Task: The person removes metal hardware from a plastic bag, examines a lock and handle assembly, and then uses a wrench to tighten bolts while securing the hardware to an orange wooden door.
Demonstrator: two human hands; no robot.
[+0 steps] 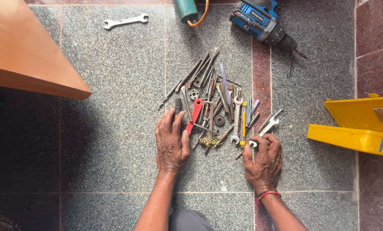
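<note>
1. Heap of tools [213, 102]: dull grey metal, some with red and yellow plastic grips.
2. Floor [114, 85]: speckled grey stone tiles, matt.
3. Yellow case [358, 124]: smooth glossy plastic.
4. Spanner [126, 21]: bright bare metal.
5. Board [24, 51]: smooth orange-brown wood.

A speckled grey tiled floor [114, 137] with dark red tiles along the right carries everything. A heap of hand tools [215, 105], spanners, drill bits and screwdrivers, lies at its middle. A lone open-ended spanner [126, 21] lies well apart at upper left. A blue cordless drill [263, 21] lies at the top, an open yellow case [358, 126] at right.
</note>
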